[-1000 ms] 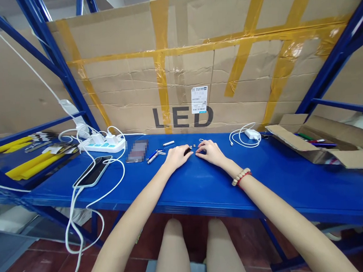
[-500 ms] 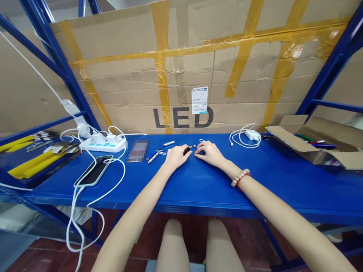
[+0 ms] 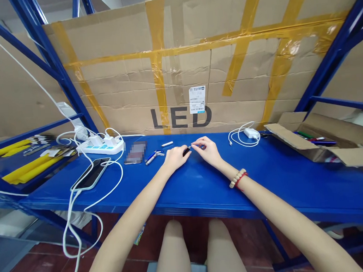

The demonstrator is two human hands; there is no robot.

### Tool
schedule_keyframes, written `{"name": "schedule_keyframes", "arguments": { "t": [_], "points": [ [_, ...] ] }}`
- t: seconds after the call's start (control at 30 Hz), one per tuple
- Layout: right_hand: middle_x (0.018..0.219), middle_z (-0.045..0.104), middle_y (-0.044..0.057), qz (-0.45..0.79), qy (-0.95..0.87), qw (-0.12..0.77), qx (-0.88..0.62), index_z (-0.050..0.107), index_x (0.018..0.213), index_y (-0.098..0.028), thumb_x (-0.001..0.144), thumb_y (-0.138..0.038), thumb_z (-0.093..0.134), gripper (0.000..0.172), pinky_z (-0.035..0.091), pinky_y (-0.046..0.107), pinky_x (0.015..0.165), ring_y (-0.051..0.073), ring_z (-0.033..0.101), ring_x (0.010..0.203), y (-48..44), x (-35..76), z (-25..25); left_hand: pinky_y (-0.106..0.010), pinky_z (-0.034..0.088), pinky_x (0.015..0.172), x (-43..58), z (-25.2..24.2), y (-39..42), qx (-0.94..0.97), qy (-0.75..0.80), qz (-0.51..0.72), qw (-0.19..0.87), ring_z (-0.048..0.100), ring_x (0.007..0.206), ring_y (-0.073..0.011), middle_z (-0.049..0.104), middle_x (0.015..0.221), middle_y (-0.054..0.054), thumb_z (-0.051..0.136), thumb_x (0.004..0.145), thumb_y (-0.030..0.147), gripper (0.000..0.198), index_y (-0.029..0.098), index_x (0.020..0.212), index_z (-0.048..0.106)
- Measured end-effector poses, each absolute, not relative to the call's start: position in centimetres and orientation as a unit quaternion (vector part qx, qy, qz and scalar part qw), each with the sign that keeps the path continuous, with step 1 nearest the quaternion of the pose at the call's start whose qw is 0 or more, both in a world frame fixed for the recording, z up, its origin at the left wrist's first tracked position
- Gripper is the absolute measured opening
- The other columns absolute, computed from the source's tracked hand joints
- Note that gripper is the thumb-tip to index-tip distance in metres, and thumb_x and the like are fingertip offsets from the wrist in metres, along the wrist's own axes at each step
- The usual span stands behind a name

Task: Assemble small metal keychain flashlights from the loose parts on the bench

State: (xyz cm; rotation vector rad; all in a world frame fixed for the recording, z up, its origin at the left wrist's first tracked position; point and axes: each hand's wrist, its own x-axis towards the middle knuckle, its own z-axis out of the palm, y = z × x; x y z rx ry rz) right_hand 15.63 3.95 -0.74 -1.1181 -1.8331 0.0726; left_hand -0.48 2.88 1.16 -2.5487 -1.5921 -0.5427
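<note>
Near the middle of the blue table, my left hand [image 3: 176, 157] is closed on a small dark object [image 3: 186, 151], mostly covered by the fingers. My right hand [image 3: 208, 151] meets it from the right, thumb and fingertips pinched at the object's tip; what they hold is too small to name. Left of my left hand lie a blue and silver pen-like piece [image 3: 151, 158] and some small metal parts [image 3: 160, 153]. A short silver tube [image 3: 167, 144] rests just behind them.
A pixelated phone-like item [image 3: 136, 152], a phone [image 3: 92, 174] with white cables and a power strip [image 3: 103, 148] are on the left. A white charger [image 3: 251, 134] and an open carton [image 3: 315, 153] of pens stand right. A large cardboard panel [image 3: 119, 90] rises behind.
My right hand has moved to the left hand, and its fingertips have closed at the dark object's tip. The view has shifted slightly.
</note>
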Motion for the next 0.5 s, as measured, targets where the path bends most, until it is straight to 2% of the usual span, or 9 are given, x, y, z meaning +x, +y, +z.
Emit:
{"name": "schedule_keyframes", "arguments": {
  "t": [0.27,0.5],
  "points": [
    [0.084,0.061,0.004,0.054,-0.765,0.497,-0.406,0.070,0.080,-0.018,0.080,-0.035,0.059,0.020,0.050,0.025,0.058,0.013,0.058,0.065,3.84,15.43,-0.78,-0.025,0.043,0.065,-0.47,1.01,2.97,-0.840,-0.509,-0.180,0.054,0.063,0.087,-0.0221,0.069,0.091,-0.007,0.038,0.090,0.037,0.028,0.021,0.096,0.060],
    [0.087,0.059,0.004,0.031,-0.792,0.467,-0.392,0.070,0.083,-0.021,0.082,-0.032,0.058,0.017,0.047,0.026,0.062,0.014,0.057,0.072,3.52,15.74,-0.61,-0.025,0.045,0.066,-0.62,0.89,3.15,-0.845,-0.501,-0.181,0.050,0.063,0.088,-0.0213,0.068,0.094,-0.006,0.039,0.090,0.035,0.025,0.021,0.097,0.059]
  ]
}}
